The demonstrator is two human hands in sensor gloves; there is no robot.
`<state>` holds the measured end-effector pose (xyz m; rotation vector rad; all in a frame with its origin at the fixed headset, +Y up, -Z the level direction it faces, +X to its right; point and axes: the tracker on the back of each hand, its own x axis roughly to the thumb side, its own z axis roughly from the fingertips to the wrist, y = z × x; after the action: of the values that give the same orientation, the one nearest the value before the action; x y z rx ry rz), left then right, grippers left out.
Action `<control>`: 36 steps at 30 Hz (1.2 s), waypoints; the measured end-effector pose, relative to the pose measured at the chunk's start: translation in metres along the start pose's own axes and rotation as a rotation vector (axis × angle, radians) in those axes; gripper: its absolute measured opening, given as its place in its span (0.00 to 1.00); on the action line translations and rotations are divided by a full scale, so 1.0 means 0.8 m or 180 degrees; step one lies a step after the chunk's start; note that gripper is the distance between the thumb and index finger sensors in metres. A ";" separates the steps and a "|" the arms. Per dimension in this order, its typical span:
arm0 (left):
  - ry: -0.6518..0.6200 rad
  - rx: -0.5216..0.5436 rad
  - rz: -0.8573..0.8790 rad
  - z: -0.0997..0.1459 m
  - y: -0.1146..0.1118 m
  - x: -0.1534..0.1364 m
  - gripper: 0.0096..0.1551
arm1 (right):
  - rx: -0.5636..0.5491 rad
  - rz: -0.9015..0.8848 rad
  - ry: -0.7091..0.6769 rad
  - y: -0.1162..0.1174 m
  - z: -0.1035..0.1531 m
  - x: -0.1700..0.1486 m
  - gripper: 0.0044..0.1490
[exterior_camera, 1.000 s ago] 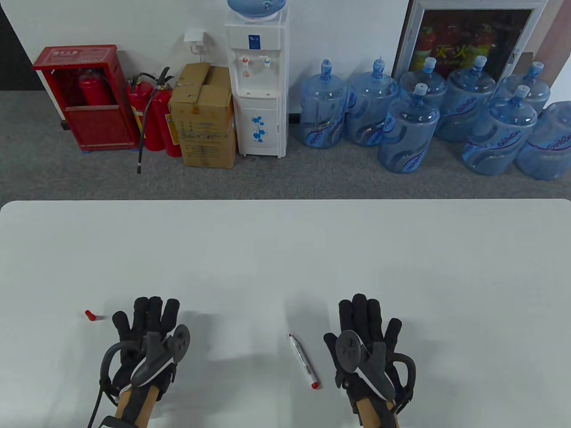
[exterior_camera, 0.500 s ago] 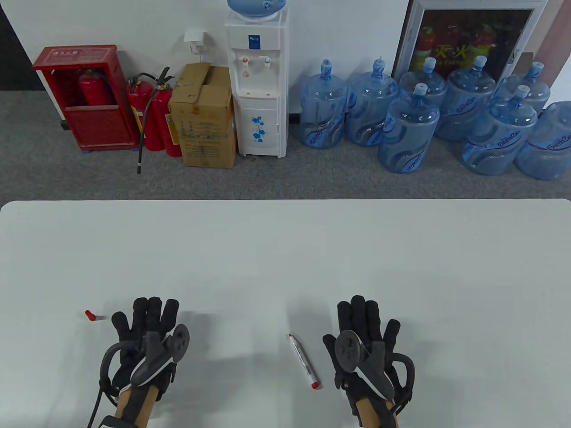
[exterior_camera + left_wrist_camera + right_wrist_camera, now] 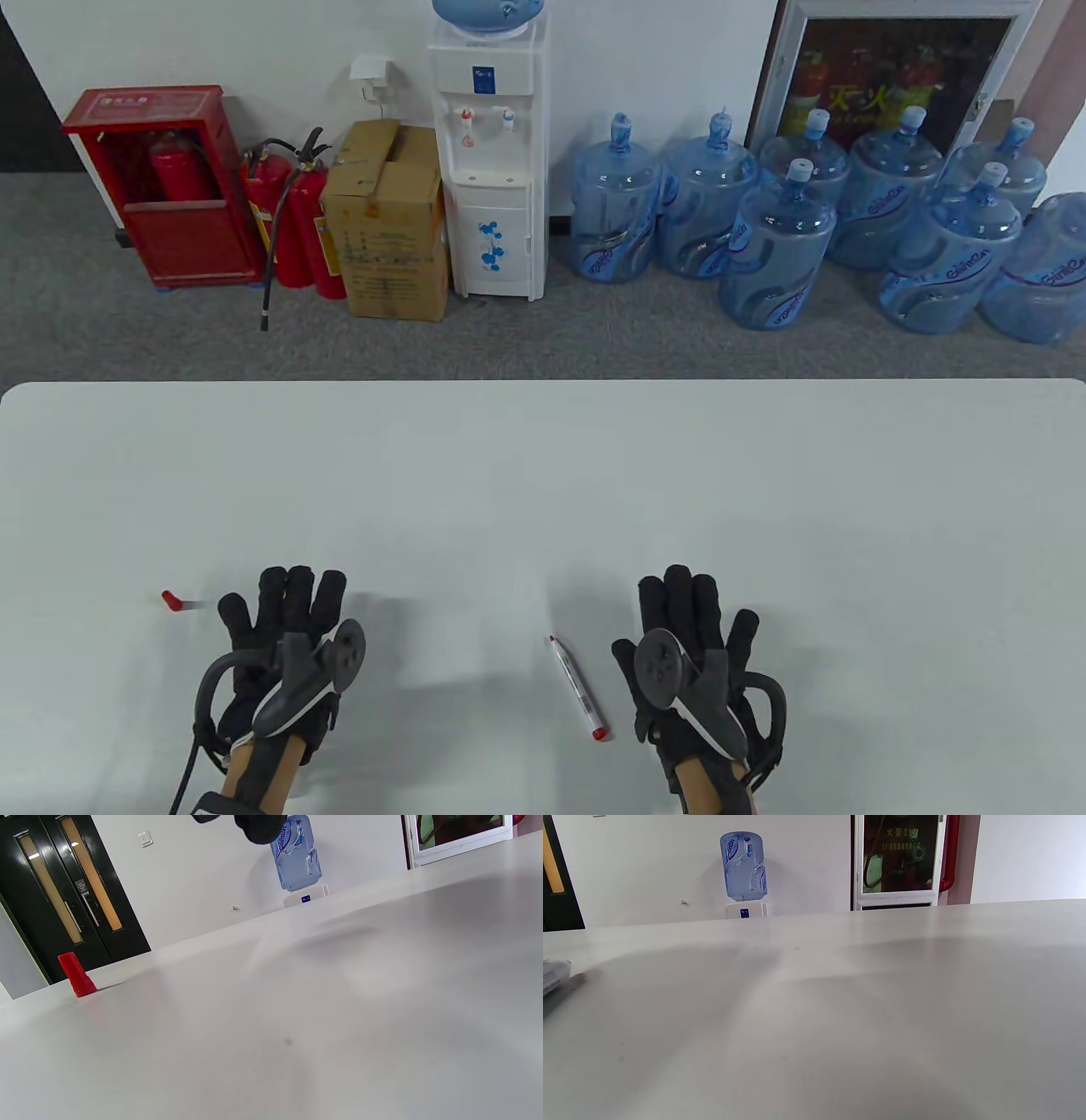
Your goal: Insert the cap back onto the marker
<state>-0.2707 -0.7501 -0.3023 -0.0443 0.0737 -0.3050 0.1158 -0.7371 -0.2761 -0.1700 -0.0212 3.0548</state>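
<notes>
A white marker (image 3: 576,687) with red ends lies uncapped on the white table (image 3: 543,475), just left of my right hand (image 3: 679,628). Its tip end shows at the left edge of the right wrist view (image 3: 553,974). The small red cap (image 3: 172,600) stands on the table just left of my left hand (image 3: 284,624); it also shows in the left wrist view (image 3: 76,975). Both hands lie flat on the table with fingers spread and hold nothing. Fingertips (image 3: 258,825) of the left hand hang in at the top of the left wrist view.
Beyond the table's far edge the floor holds a water dispenser (image 3: 490,161), several blue water jugs (image 3: 776,246), a cardboard box (image 3: 389,221) and red fire extinguishers (image 3: 293,216). Bare table surface stretches ahead of both hands.
Both hands have shifted very slightly, the left a little to the right, the right a little toward me. Marker and cap have not moved.
</notes>
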 end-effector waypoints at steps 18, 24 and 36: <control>0.0329 -0.0306 -0.0282 -0.055 -0.020 -0.036 0.47 | 0.0031 -0.0017 -0.0039 0.004 -0.001 0.002 0.50; 0.0499 -0.0364 -0.0277 -0.067 -0.031 -0.069 0.46 | 0.0043 0.0011 -0.0037 0.005 -0.002 0.002 0.50; 0.1170 -0.0516 -0.0195 -0.089 -0.022 -0.192 0.42 | 0.0039 0.0043 -0.0010 0.005 -0.003 0.001 0.50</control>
<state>-0.4275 -0.7233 -0.3622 -0.1514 0.4626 -0.3654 0.1151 -0.7406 -0.2788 -0.1652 -0.0015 3.0680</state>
